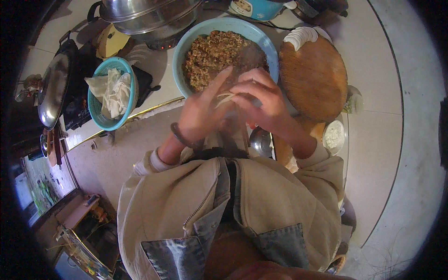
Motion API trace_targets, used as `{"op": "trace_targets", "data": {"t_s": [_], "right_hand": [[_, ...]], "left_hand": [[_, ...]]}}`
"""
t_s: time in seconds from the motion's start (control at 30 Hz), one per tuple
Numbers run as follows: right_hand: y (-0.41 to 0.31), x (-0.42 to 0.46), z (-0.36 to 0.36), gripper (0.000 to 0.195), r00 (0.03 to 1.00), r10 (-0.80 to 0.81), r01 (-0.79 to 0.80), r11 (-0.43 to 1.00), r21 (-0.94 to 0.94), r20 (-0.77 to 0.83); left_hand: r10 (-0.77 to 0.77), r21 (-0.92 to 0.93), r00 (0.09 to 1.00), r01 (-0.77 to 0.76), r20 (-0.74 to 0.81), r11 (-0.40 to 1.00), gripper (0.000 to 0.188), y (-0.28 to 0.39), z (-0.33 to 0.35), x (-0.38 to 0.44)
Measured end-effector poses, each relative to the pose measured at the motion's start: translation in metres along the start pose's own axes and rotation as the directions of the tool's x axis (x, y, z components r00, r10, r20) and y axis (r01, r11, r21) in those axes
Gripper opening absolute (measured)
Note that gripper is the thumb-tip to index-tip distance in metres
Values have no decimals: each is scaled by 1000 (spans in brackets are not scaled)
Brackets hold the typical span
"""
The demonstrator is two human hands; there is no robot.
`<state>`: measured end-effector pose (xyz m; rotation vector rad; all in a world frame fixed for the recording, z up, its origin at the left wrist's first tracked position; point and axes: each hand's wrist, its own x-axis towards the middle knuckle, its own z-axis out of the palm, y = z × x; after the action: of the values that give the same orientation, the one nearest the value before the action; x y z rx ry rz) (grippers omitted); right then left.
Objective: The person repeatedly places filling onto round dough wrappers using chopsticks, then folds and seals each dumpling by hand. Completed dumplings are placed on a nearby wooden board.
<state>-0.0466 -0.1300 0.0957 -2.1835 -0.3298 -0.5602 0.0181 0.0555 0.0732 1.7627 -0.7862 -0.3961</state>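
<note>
A thin, pale dough wrapper [224, 99] is pinched between my two hands, in front of the near rim of a light blue basin. My left hand [206, 108] holds its left side, with the index finger raised; a dark bangle circles that wrist. My right hand [260, 96] grips the right side with bent fingers. The basin [179, 71] holds a brown, chopped filling [213, 52]. Right of it lies a round wooden board [313, 77], with a row of overlapping white round wrappers [301, 36] at its far edge. Fingers hide part of the held wrapper.
A turquoise basket [91, 105] with white cloths [117, 92] stands left, near the counter's edge. A steel steamer pot [154, 15] stands behind it. A bowl of white powder [334, 137] sits right, beside a glass jar [354, 99]. A lidded wok [54, 87] is far left.
</note>
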Motion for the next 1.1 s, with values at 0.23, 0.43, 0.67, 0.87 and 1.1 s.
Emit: {"op": "trace_targets", "data": {"t_s": [0.23,0.43,0.67,0.87,1.1], "right_hand": [[-8,4,-7,18,999,19,-16,998,66,-36],[-18,10,-7,23,996,-15,9,998,-68,-88],[-7,12,-8,28,971,-240,237,963,-131,-7],[-15,19,-4,30,966,-251,242,962,-125,-67],[-12,15,-6,36,938,-343,325,920,-221,-46]], "left_hand": [[24,-334,998,-4,55,943,55,-22,-3,2],[-75,-428,989,123,125,896,44,-12,-7,4],[-17,-318,995,46,95,947,39,-6,-10,6],[135,-269,987,-108,83,957,39,-15,-14,6],[120,-300,993,-109,20,948,39,-9,-8,6]]}}
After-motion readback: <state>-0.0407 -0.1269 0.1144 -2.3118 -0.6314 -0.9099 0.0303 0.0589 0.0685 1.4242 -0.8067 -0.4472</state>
